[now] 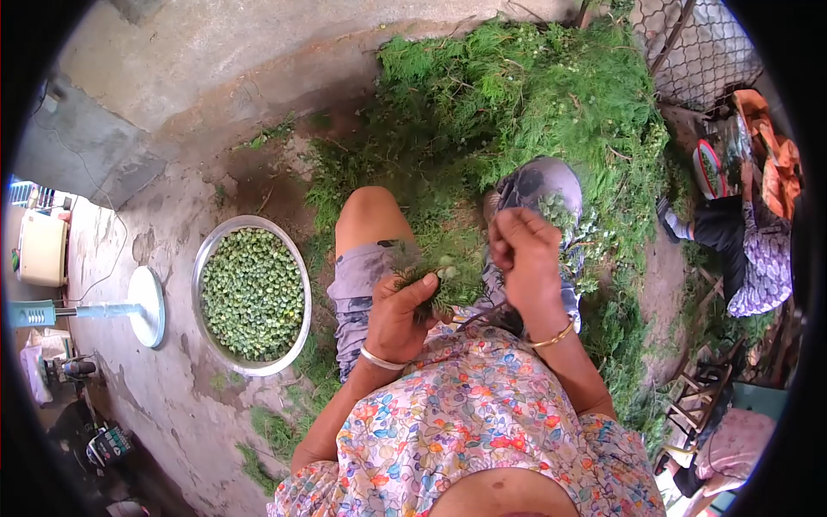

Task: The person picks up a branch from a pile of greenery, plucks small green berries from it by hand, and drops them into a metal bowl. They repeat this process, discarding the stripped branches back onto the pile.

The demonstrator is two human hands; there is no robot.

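A sprig (pixel 458 283) is clamped over the lap by the left hand's (pixel 398 317) fingers, the right hand's (pixel 527 254) are curled together, and green cones (pixel 252 293) are held in a floor-set bowl (pixel 198 297).

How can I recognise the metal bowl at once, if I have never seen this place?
Start at the large heap of green branches and go to the person's left, past the bare knee. On the floor there is a wide, round metal bowl. Unlike the plain, pale blue round base beside it, it has a shiny rim and is full of small green balls.
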